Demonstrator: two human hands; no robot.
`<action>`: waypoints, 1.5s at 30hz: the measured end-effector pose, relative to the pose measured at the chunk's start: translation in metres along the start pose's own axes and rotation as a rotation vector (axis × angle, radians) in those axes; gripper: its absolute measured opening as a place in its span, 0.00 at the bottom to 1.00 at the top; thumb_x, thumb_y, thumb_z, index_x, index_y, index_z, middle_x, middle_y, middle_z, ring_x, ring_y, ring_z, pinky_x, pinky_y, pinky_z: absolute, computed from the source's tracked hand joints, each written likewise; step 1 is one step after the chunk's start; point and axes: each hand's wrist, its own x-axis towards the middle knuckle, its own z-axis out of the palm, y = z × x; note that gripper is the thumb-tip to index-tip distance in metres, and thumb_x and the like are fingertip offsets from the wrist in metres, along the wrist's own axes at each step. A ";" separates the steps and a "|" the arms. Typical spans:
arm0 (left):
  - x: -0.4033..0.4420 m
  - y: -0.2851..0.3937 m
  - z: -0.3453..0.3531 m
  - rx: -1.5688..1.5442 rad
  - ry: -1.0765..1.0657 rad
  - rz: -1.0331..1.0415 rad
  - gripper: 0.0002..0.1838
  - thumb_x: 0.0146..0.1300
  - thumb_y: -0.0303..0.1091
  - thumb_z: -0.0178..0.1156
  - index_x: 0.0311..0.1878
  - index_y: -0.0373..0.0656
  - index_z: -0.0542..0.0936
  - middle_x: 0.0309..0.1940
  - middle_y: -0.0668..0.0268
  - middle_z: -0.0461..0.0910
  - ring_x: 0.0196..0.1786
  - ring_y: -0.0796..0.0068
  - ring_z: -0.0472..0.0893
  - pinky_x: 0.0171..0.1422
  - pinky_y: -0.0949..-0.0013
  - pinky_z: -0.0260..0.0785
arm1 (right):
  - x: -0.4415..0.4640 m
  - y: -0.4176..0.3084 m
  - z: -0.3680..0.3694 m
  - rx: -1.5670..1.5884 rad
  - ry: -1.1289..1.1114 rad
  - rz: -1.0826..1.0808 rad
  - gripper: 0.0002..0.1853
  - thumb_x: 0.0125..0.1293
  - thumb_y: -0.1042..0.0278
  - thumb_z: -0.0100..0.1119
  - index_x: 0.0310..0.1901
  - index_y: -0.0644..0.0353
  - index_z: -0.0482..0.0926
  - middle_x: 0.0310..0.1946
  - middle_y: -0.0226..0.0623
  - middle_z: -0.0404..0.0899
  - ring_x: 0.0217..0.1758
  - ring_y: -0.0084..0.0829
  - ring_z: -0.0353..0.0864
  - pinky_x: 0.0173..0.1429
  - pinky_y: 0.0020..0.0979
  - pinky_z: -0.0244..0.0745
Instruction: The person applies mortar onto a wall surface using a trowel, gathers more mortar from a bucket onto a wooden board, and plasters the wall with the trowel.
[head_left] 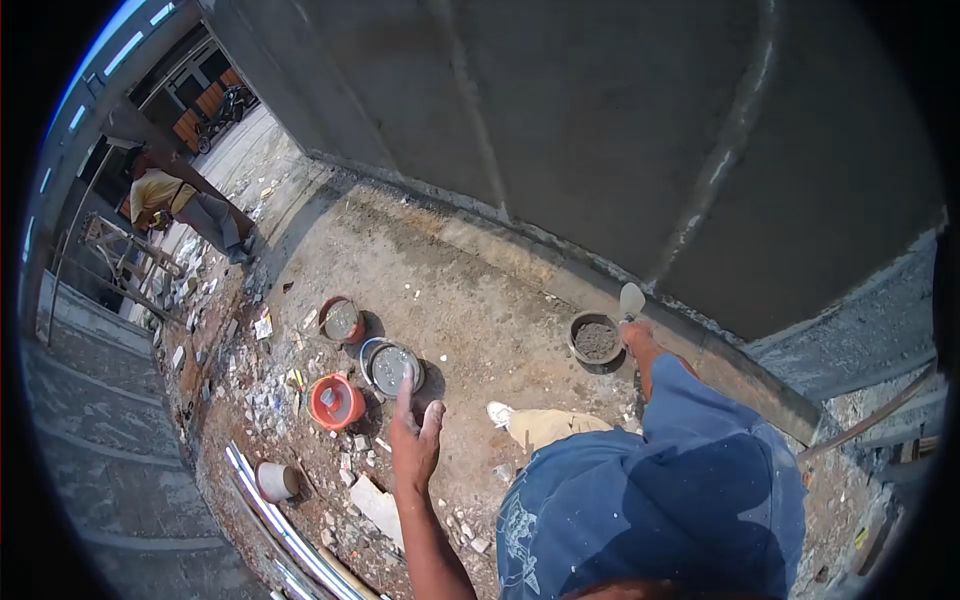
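Observation:
My right hand [637,335] grips a trowel [632,301], its pale blade angled up near the wall base. Beside that hand stands a round bucket of grey mortar [596,341]. My left hand [416,448] is raised in the middle with nothing in it, index finger and thumb stretched apart. Just beyond its fingertip, in this view, sits a bucket of wet grey mix [391,368]; I see no contact. An orange-red bucket [337,402] and another reddish bucket [342,321] with grey contents stand close by.
A dark, freshly coated wall [600,120] runs along the right. Rubble [265,375] covers the ground at left, with a tipped white bucket [277,481] and long pipes [275,525]. A co-worker [180,200] bends beside a wooden stand [125,250] at far left.

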 end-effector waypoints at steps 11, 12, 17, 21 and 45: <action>0.035 -0.242 -0.147 -0.347 -0.235 -0.832 0.29 0.66 0.42 0.57 0.70 0.51 0.63 0.39 0.59 0.80 0.37 0.66 0.80 0.38 0.66 0.75 | -0.090 0.117 -0.309 1.175 0.833 0.791 0.19 0.62 0.60 0.49 0.46 0.63 0.82 0.38 0.39 0.85 0.37 0.33 0.86 0.40 0.35 0.80; 0.041 -0.269 -0.165 -0.317 -0.278 -0.788 0.29 0.67 0.41 0.56 0.70 0.51 0.62 0.39 0.59 0.81 0.35 0.67 0.81 0.36 0.66 0.74 | -0.106 0.138 -0.344 1.047 0.752 0.804 0.16 0.61 0.64 0.49 0.43 0.62 0.82 0.33 0.36 0.85 0.30 0.30 0.85 0.32 0.34 0.79; 0.062 -0.343 -0.225 -0.317 -0.225 -0.875 0.25 0.71 0.42 0.51 0.69 0.50 0.65 0.40 0.63 0.82 0.34 0.70 0.83 0.33 0.69 0.73 | -0.205 0.119 -0.391 0.368 0.951 0.670 0.28 0.63 0.50 0.48 0.52 0.69 0.78 0.55 0.55 0.77 0.60 0.51 0.76 0.62 0.45 0.70; 0.112 -0.260 -0.224 -0.335 -0.171 -0.465 0.32 0.67 0.40 0.58 0.70 0.34 0.63 0.48 0.59 0.79 0.33 0.81 0.75 0.38 0.76 0.68 | -0.204 0.081 -0.248 0.284 0.678 0.305 0.23 0.59 0.58 0.54 0.47 0.72 0.76 0.39 0.50 0.82 0.41 0.41 0.84 0.42 0.41 0.76; 0.189 -0.466 0.033 -0.132 -0.245 -0.922 0.40 0.56 0.49 0.65 0.68 0.43 0.64 0.66 0.35 0.58 0.68 0.34 0.61 0.69 0.45 0.59 | -0.144 -0.475 0.492 -0.494 -0.474 -0.524 0.27 0.62 0.45 0.57 0.40 0.69 0.80 0.39 0.60 0.81 0.47 0.57 0.80 0.51 0.47 0.75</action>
